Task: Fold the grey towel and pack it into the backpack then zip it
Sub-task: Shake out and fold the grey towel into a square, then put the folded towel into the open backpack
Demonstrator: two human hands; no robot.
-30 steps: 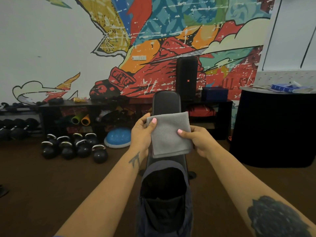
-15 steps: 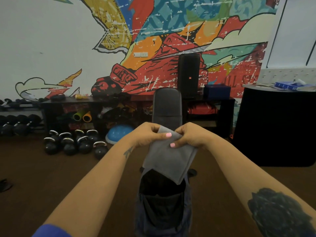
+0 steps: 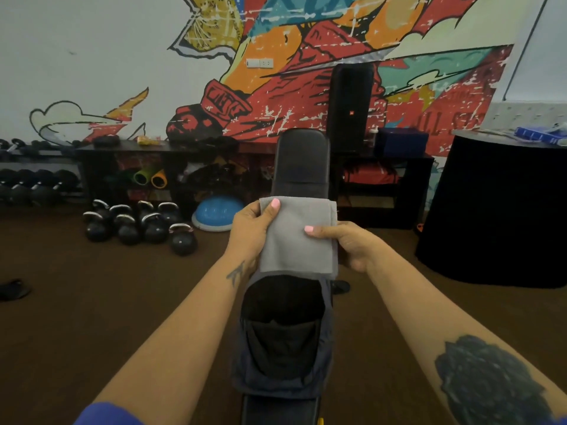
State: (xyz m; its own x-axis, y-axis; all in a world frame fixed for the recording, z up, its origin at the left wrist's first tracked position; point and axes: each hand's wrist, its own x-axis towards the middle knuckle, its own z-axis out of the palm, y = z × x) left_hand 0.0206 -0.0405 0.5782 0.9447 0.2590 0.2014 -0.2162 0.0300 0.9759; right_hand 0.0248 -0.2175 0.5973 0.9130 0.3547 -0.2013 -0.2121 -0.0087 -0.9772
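I hold the grey towel [image 3: 294,240], folded into a small flat rectangle, upright in front of me with both hands. My left hand [image 3: 250,230] grips its left edge, thumb on the upper left corner. My right hand [image 3: 349,243] pinches its right side, thumb across the front. Directly below the towel sits the dark blue backpack [image 3: 283,375], unzipped, its black inside and an inner pocket showing. The towel's lower edge hangs just above the backpack's opening. The backpack lies on a black padded bench [image 3: 302,161].
Several kettlebells [image 3: 139,225] and a blue balance dome [image 3: 216,211] sit on the brown floor to the left. A dumbbell rack [image 3: 33,185] and low black shelves [image 3: 171,167] line the mural wall. A black round table [image 3: 503,210] stands at right, a tall speaker [image 3: 349,105] behind the bench.
Half a second ago my hands were together at the towel's top, folding it downward. Now they have spread to its two sides and hold it as a neat flat rectangle above the backpack.
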